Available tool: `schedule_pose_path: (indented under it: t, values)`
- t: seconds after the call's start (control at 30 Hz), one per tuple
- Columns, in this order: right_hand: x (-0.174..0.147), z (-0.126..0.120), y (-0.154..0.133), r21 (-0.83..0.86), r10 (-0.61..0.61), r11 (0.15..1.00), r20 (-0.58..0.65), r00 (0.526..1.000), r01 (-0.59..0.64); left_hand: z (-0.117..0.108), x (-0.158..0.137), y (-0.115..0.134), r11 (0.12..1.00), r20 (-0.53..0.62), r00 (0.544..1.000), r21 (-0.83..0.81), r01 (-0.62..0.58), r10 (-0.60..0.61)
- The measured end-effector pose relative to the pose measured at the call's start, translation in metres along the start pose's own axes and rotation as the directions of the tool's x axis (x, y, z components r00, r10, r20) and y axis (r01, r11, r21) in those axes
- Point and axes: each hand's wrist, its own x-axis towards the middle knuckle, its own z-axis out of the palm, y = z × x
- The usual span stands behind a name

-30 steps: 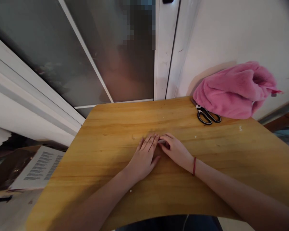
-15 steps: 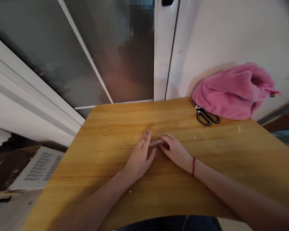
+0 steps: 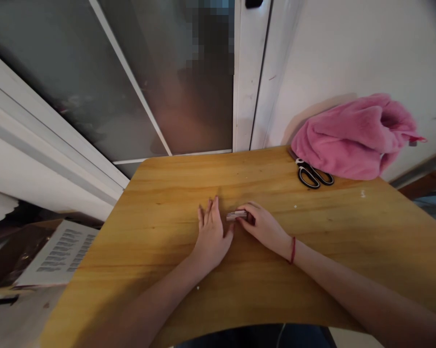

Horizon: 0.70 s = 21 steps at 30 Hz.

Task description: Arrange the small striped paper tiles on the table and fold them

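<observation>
My right hand point(image 3: 267, 226), with a red band at its wrist, pinches a small stack of thin, flat, pale pinkish pieces point(image 3: 234, 216) over the middle of the wooden table point(image 3: 174, 186). The stack's left end sticks out from the fingers, and its layers look slightly uneven. What kind of pieces they are is too small to tell. To the left of the stack, my left hand point(image 3: 211, 239) is open, its fingers spread and pointing away from me. A narrow gap separates its forefinger from the stack's end, while the thumb reaches close to its near side.
Black-handled scissors point(image 3: 314, 175) lie at the back right, partly under a pink plush cloth point(image 3: 352, 135) against the wall. Behind the table stands a frosted glass door point(image 3: 189, 111). A carton with a printed sheet point(image 3: 58, 253) sits beyond the left edge.
My left hand has drawn slightly left, away from the stack's end, and its fingers have spread apart. My right hand keeps its hold on the stack in about the same place.
</observation>
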Motion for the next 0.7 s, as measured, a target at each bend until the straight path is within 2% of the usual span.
schedule_pose_path:
  t: [0.07, 0.17, 0.37, 0.5, 0.63, 0.7]
  values:
    - [0.000, 0.001, -0.002, -0.002, -0.016, 1.000, 0.004, 1.000, 0.016, 0.001, 0.000, 0.000, 0.990, 0.013, 0.999, 0.138, -0.032, 0.030]
    - [-0.001, 0.002, -0.004, 0.002, -0.035, 0.999, 0.012, 0.999, 0.035, 0.002, -0.001, 0.000, 0.958, 0.092, 0.992, 0.265, -0.109, 0.087]
    - [-0.002, 0.003, -0.002, 0.026, -0.045, 0.999, 0.015, 0.999, 0.045, -0.001, -0.001, -0.002, 0.913, 0.072, 0.997, 0.405, -0.046, 0.018]
    - [-0.003, 0.005, -0.005, -0.002, -0.031, 1.000, 0.016, 0.999, 0.031, 0.001, 0.000, 0.000, 0.910, 0.134, 0.989, 0.398, -0.116, 0.067]
    - [-0.004, 0.005, -0.005, 0.004, -0.026, 1.000, 0.000, 1.000, 0.026, -0.005, 0.005, -0.001, 0.953, 0.092, 0.995, 0.297, -0.063, 0.037]
    - [-0.004, 0.005, -0.004, 0.017, -0.024, 1.000, -0.002, 1.000, 0.024, -0.011, 0.007, -0.004, 0.974, 0.086, 0.995, 0.215, -0.075, 0.058]
